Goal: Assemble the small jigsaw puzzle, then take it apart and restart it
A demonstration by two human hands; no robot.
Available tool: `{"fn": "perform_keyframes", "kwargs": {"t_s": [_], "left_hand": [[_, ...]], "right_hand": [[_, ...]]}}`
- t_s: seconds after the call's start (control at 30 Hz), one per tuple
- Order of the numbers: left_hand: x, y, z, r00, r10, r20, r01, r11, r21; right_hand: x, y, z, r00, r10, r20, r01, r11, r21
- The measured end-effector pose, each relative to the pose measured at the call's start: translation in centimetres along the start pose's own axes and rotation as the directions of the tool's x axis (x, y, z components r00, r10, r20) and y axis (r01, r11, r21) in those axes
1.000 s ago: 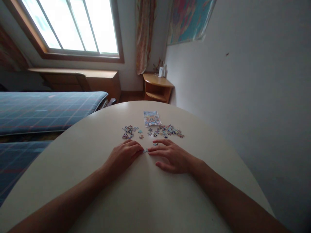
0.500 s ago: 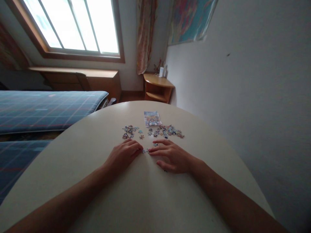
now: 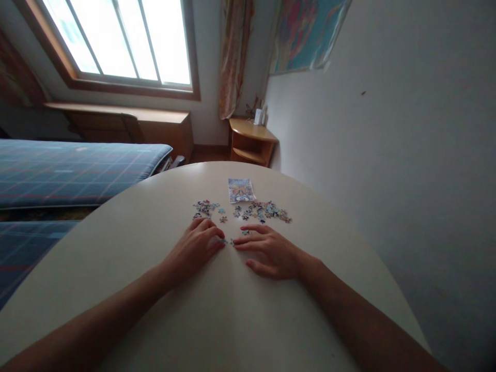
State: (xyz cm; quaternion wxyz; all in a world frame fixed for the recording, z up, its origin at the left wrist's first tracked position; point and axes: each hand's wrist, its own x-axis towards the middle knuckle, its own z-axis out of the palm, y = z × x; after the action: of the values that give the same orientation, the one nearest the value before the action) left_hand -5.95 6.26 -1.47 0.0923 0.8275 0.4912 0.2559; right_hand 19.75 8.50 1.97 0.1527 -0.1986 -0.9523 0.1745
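Observation:
My left hand (image 3: 196, 249) and my right hand (image 3: 267, 250) lie flat on a round white table (image 3: 232, 320), fingers stretched toward each other. Their fingertips meet at a few small puzzle pieces (image 3: 228, 241) on the tabletop. Neither hand grips anything. Beyond the hands, loose puzzle pieces lie in a left cluster (image 3: 205, 208) and a wider right cluster (image 3: 265, 211). A small picture card (image 3: 241, 190) lies flat behind them.
A bed with a blue plaid cover (image 3: 70, 173) stands left of the table. A grey wall (image 3: 387, 155) runs close along the table's right side. A wooden corner shelf (image 3: 250, 139) and a low wooden bench under the window (image 3: 116, 124) stand at the back.
My left hand has slid slightly forward and left, fingers spreading a little. The right hand has barely shifted. The view tipped slightly.

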Motion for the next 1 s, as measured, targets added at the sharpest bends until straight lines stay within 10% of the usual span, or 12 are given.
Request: {"fn": "perform_keyframes", "kwargs": {"t_s": [1.0], "left_hand": [[0.19,0.54,-0.07,0.99,0.138,-0.03,-0.137,0.989,0.053]], "right_hand": [[0.06,-0.39,-0.02,0.999,-0.018,0.033,0.017,1.0,0.018]]}}
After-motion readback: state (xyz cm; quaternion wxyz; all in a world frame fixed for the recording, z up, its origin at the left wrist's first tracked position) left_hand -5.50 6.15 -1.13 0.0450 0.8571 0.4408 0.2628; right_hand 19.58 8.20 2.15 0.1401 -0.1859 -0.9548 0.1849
